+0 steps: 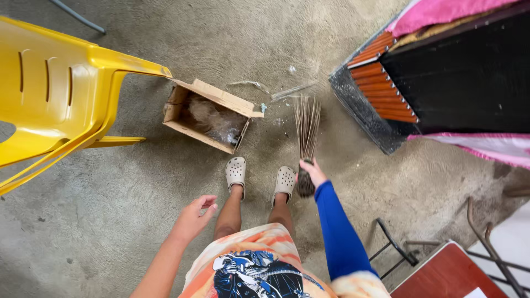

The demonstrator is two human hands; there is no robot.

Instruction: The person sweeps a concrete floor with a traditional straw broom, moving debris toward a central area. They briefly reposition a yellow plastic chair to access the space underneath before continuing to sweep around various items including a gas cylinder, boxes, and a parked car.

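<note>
right hand clenched on stick broom, bristles down at debris, centre frame | left hand open, empty, lower left | cardboard box tipped open toward bristles

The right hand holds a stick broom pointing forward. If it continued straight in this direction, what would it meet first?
Probably the concrete floor with its scattered debris just beyond the broom in the right hand; depth is unclear from above.
</note>
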